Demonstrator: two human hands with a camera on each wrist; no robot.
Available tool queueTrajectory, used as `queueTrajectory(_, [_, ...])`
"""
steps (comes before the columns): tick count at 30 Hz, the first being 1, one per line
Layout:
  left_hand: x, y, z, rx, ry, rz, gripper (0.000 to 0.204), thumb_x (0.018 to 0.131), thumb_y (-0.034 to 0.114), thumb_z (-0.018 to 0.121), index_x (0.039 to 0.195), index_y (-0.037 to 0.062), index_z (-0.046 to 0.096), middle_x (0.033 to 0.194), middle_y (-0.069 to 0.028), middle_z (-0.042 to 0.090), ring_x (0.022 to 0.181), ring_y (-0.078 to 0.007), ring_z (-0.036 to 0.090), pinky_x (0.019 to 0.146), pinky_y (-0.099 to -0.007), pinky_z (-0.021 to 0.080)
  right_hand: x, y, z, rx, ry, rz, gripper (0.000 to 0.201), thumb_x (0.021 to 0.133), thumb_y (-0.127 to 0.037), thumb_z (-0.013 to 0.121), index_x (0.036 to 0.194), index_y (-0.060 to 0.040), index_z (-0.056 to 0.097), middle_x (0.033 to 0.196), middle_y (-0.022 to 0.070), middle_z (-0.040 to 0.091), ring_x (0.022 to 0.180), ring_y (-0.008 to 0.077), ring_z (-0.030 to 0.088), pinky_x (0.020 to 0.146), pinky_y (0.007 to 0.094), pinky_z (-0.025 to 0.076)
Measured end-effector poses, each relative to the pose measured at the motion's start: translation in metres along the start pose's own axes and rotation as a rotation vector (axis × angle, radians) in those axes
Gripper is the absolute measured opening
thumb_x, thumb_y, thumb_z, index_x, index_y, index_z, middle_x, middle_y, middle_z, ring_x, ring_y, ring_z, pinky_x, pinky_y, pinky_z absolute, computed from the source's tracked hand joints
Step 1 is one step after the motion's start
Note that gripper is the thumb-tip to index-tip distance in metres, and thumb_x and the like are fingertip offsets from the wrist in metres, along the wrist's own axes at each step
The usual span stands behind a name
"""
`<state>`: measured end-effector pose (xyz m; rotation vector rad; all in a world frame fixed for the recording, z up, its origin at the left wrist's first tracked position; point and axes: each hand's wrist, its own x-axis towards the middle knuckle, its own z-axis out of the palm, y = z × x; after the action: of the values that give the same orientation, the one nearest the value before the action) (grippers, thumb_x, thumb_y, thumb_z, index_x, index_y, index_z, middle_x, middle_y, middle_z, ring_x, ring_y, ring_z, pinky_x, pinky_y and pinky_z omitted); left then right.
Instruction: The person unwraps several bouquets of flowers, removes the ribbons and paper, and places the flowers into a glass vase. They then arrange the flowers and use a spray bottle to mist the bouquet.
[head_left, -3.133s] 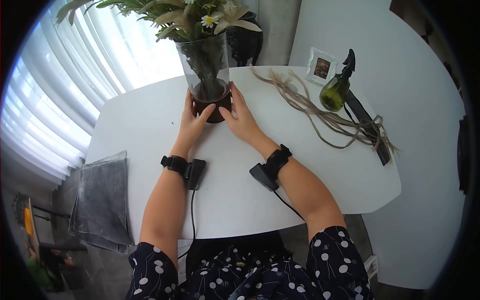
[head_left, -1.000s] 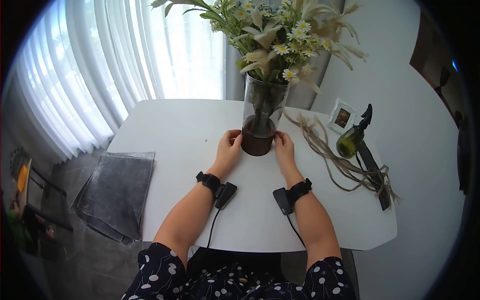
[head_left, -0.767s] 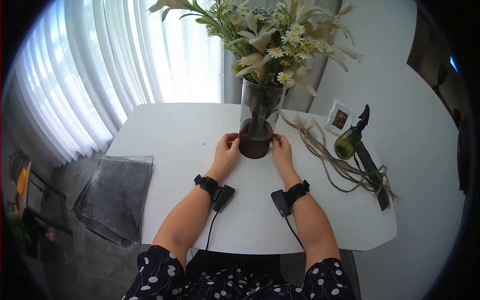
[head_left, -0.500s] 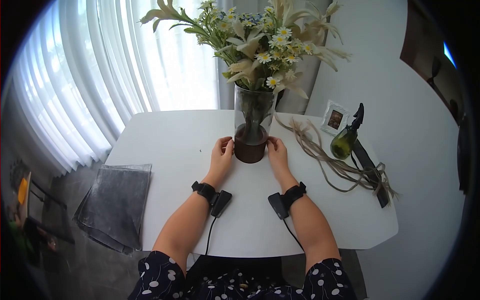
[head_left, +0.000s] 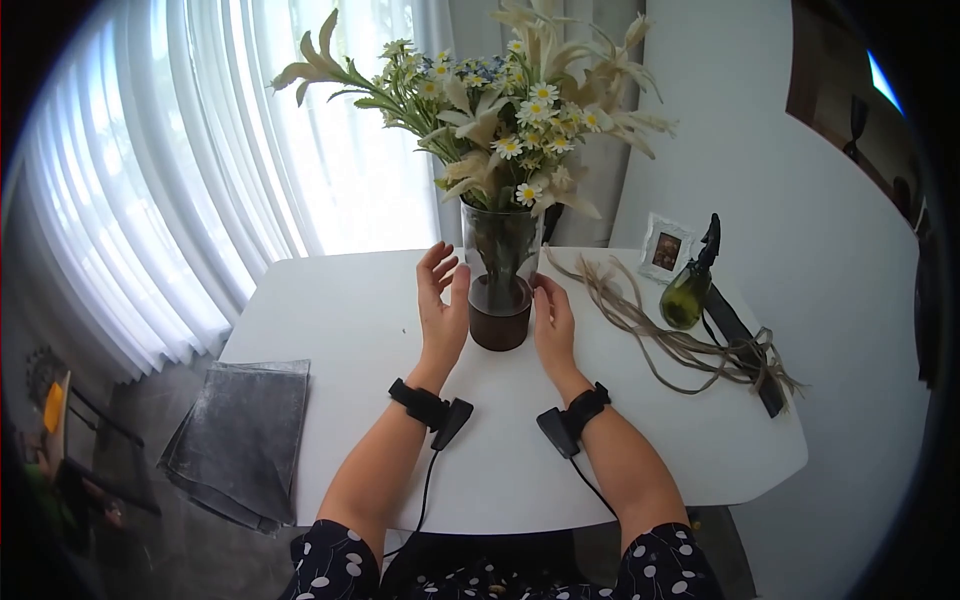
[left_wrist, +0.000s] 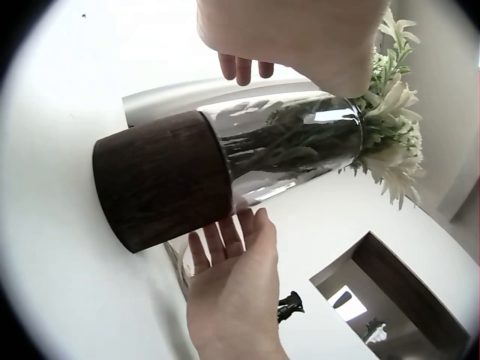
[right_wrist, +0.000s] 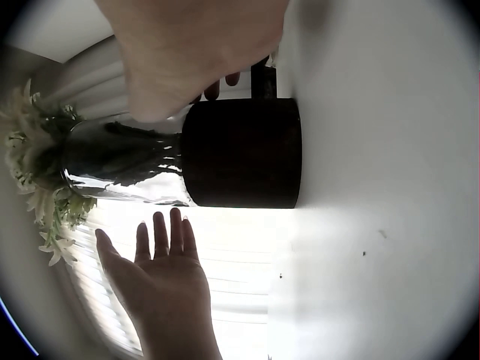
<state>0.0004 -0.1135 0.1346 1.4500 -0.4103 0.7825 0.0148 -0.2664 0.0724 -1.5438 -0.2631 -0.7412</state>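
A clear glass vase [head_left: 502, 255] with a dark brown base [head_left: 500, 328] stands upright on the white table [head_left: 370, 360]. Daisies, pale lilies and greenery form the bouquet [head_left: 510, 130] in it. My left hand [head_left: 443, 310] is spread just left of the vase, thumb up; in the right wrist view a gap shows between its straight fingers [right_wrist: 160, 236] and the base. On the other side, my right hand [head_left: 553, 325] has its relaxed fingertips right at the vase, near where glass meets base, as the left wrist view shows [left_wrist: 246, 221].
Right of the vase lie dried stems or cords [head_left: 645, 320] across a dark strip [head_left: 745, 350]. Behind them are a green glass bottle with a black top [head_left: 686, 295] and a white picture frame [head_left: 665, 250]. Grey sheets [head_left: 245, 425] overhang the table's left edge. Sheer curtains [head_left: 200, 180] hang behind.
Both hands held the vase's base earlier. My left hand has since loosened, risen and spread away from it; my right fingers have relaxed. The head view has shifted, showing the whole bouquet.
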Motion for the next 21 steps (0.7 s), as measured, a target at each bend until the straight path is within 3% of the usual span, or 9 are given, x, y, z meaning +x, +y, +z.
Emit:
queueTrajectory(2, [0.017, 0.008, 0.009, -0.035, -0.056, 0.000, 0.062, 0.088, 0.034, 0.060, 0.131, -0.0024, 0.034, 0.129, -0.0177, 0.045, 0.116, -0.0272, 0.048, 0.097, -0.0378, 0.038, -0.001, -0.005, 0.000, -0.014, -0.001, -0.003, 0.030, 0.095, -0.021, 0.049, 0.118, -0.0024, 0.054, 0.110, 0.0102, 0.060, 0.094, 0.0169, 0.058, 0.081, 0.0293, 0.046])
queueTrajectory(4, [0.037, 0.015, 0.022, -0.045, -0.082, 0.020, 0.067, 0.084, 0.035, 0.065, 0.129, -0.0042, 0.035, 0.126, -0.0175, 0.047, 0.113, -0.0250, 0.049, 0.096, -0.0355, 0.039, -0.001, -0.008, -0.002, -0.034, -0.003, -0.003, 0.030, 0.095, -0.021, 0.049, 0.117, -0.0024, 0.055, 0.110, 0.0101, 0.060, 0.094, 0.0169, 0.058, 0.080, 0.0292, 0.046])
queueTrajectory(10, [0.071, 0.059, 0.029, -0.047, -0.277, -0.095, 0.065, 0.077, 0.025, 0.073, 0.124, -0.0038, 0.040, 0.118, -0.0128, 0.051, 0.102, -0.0181, 0.051, 0.088, -0.0306, 0.043, -0.001, -0.007, -0.002, 0.007, -0.002, -0.019, 0.029, 0.094, -0.020, 0.049, 0.117, -0.0031, 0.055, 0.109, 0.0093, 0.059, 0.091, 0.0174, 0.058, 0.078, 0.0290, 0.046])
queueTrajectory(12, [0.072, 0.057, 0.029, -0.035, -0.281, -0.092, 0.064, 0.077, 0.024, 0.074, 0.123, -0.0041, 0.041, 0.116, -0.0125, 0.052, 0.102, -0.0178, 0.052, 0.088, -0.0301, 0.044, -0.003, -0.015, -0.004, -0.008, -0.051, 0.081, 0.033, 0.096, -0.023, 0.046, 0.121, -0.0013, 0.052, 0.115, 0.0104, 0.059, 0.103, 0.0173, 0.056, 0.090, 0.0292, 0.042])
queueTrajectory(21, [0.073, 0.059, 0.029, -0.078, -0.300, -0.129, 0.065, 0.076, 0.023, 0.075, 0.125, -0.0026, 0.040, 0.116, -0.0121, 0.052, 0.104, -0.0181, 0.051, 0.089, -0.0301, 0.043, 0.007, -0.017, -0.003, 0.001, -0.040, -0.035, 0.035, 0.095, -0.021, 0.049, 0.122, 0.0003, 0.049, 0.117, 0.0111, 0.057, 0.104, 0.0183, 0.055, 0.090, 0.0300, 0.042])
